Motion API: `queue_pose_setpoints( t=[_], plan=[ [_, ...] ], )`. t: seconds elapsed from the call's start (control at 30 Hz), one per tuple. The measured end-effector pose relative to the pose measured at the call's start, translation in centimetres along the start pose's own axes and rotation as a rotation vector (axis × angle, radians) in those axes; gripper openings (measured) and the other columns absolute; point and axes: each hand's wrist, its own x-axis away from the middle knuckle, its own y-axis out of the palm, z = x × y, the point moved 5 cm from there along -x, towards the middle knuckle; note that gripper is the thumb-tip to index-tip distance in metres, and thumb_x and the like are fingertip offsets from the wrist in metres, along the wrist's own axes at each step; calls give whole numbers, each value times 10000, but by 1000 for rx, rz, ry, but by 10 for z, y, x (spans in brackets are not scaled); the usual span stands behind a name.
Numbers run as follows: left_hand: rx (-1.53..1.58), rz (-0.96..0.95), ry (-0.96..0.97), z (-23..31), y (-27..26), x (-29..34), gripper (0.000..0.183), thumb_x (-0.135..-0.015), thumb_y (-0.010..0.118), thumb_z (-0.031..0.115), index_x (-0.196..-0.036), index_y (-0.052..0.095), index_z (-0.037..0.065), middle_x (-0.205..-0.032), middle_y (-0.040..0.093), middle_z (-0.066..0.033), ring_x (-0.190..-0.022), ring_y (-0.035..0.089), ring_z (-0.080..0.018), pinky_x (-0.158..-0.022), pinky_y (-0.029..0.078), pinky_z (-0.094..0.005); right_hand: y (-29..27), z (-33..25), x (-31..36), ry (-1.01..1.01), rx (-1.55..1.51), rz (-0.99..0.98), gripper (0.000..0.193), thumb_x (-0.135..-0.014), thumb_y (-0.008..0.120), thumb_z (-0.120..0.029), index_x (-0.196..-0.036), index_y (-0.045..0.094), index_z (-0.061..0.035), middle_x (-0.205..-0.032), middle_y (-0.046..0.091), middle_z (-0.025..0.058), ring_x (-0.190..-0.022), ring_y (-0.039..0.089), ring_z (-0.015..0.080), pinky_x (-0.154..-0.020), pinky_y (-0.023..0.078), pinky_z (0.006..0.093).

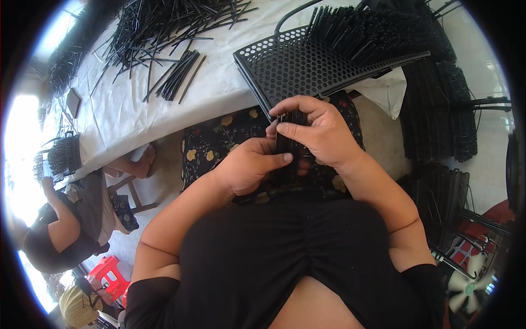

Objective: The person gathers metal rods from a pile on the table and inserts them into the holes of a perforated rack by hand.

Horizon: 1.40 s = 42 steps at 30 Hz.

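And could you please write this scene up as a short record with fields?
Left hand: holding the lower part of a dark bundle, thumb against it
Right hand: fingers on the bundle's upper part; its exact make-up is partly hidden
Table: white cover, heap of black sticks, smaller bunch nearer the edge
Rack: black, perforated, beyond the hands
Below hands: black floral cloth
Left side: another person
Lower right: fan

Left fingers (280, 159) and right fingers (296, 131) hold a dark bundle (285, 143) near a perforated panel (293, 71).
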Motion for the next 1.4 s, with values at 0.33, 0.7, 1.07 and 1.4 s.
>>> queue_pose_setpoints(
  t=[0.33, 0.7, 1.07, 1.4],
  plan=[
    [-99, -20, -46, -4, 3, 3, 296, -975, 504, 34, -1246, 506, -87, -1164, 625, -200, -1117, 614, -306, -1022, 467, -412, -2, 2, -2, 192, 183, -164, 186, -918, 583, -49, -1085, 638, 12, -897, 701, 89, -682, 645, 125, -580, 539, 255],
    [-1477, 422, 818, 72, 19, 33, 480, -809, 694, 27, -1260, 542, -33, -1250, 593, -180, -1211, 558, -341, -1051, 420, -416, -104, -80, -28, -833, 108, 537, 166, -983, 514, -48, -1106, 608, 11, -1018, 693, 144, -957, 673, 193, -828, 551, 293],
    [-1900, 453, 710, 46, 19, 12, 538, -816, 673, 59, -1330, 520, 28, -1440, 445, -118, -1385, 363, -323, -1133, 272, -542, -106, -65, -42, -990, 546, 693, 160, -935, 613, -41, -1086, 653, -10, -1005, 725, 88, -950, 686, 139, -861, 521, 249],
    [-1907, 456, 719, 48, 18, 13, 500, -826, 645, 28, -1315, 544, 46, -1416, 475, -100, -1377, 383, -294, -1122, 283, -550, -100, -70, -37, -969, 717, 686, 164, -933, 613, -43, -1085, 666, -15, -1010, 727, 95, -945, 694, 146, -836, 533, 251]
  ],
)
